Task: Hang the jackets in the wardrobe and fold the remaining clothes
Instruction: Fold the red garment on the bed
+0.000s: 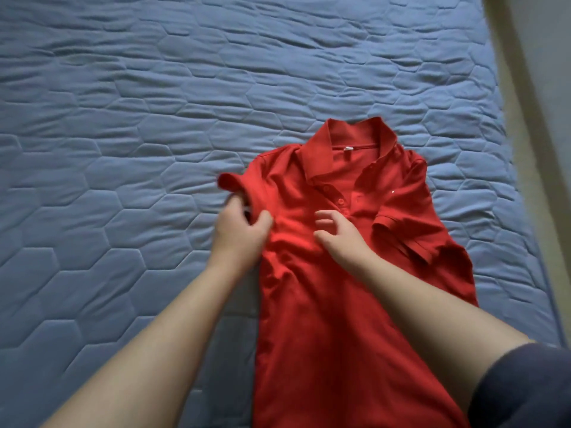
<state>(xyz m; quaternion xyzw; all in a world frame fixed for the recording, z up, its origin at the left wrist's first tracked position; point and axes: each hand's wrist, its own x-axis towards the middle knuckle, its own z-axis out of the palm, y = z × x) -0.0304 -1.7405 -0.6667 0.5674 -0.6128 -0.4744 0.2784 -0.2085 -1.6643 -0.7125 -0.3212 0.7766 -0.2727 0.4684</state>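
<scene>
The red short-sleeved polo shirt (355, 304) lies front-up on the blue quilted bed (123, 149), collar far, hem near. The left hand (239, 230) grips the outstretched sleeve (230, 182) on the person's left. The right hand (338, 239), fingers loosely curled, holds nothing at the chest.

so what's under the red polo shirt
The red polo shirt lies front up on the blue quilted mattress, which shows beside it and beyond its collar. The shirt's back and anything else beneath it are covered.
</scene>
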